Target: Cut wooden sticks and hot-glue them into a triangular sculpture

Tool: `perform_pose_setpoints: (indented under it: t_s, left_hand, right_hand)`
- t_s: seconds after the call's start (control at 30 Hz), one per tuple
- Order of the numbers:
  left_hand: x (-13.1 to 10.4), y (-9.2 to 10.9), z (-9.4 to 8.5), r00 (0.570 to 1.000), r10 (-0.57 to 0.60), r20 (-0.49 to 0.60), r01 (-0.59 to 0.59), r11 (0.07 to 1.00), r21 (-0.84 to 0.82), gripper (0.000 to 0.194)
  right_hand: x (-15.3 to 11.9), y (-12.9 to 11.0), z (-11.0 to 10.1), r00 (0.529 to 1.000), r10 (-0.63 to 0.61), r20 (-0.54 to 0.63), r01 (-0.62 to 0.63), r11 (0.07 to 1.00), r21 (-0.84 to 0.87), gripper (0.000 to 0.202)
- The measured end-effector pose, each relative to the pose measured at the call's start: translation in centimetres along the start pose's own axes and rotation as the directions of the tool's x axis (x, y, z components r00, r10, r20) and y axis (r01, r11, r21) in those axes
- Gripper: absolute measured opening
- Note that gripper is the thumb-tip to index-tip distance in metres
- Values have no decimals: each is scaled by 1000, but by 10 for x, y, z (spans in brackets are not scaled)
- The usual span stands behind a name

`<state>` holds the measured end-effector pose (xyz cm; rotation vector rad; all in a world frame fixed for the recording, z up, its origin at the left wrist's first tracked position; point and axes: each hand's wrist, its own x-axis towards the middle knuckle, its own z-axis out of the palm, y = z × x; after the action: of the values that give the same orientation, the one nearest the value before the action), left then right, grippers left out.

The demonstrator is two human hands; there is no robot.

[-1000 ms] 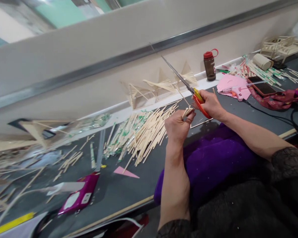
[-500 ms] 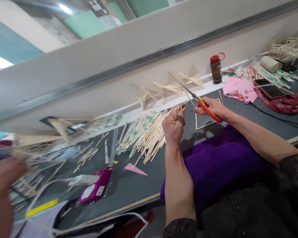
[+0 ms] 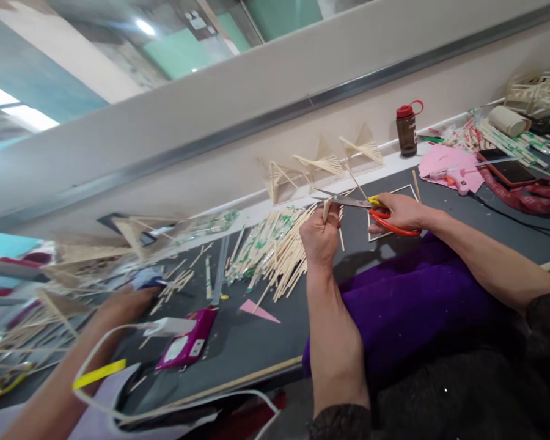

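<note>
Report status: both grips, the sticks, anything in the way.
Left grip closed on sticks. Right grip holding scissors, blades parted near those sticks. Another person's hand off to the left, clear of the scissors.

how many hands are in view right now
3: the wearer's left hand, gripping sticks; the right hand, holding scissors; and a co-worker's hand, blurred, reaching in from the left. The co-worker's other hand does not show.
</note>
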<state>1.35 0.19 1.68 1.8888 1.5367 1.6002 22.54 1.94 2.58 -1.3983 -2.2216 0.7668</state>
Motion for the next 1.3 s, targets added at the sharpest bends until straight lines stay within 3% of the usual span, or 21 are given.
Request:
perform_pose_setpoints:
  t_s: [0.33,0.77,1.17,1.3]
  left_hand:
    - [-1,-2,-4,997,44,70,-48,998,42,42]
    - [0,-6,-4,995,15,102,-25,995,100,45]
    - [0,0,-2,980,131,148,-150,981,127,52]
    - [0,-2,-1,978,148,144,-170,973,157,56]
  right_hand:
    - [-3,-3,-3,999,-40,20,39,999,9,48]
    - [-7,-8,-4,997,-47,67,49,999,-16,50]
    - [-8,-8,-3,995,-42,91,49,996,-73,49]
    - [-10,-15,-4,991,-5,134,13,998,-62,40]
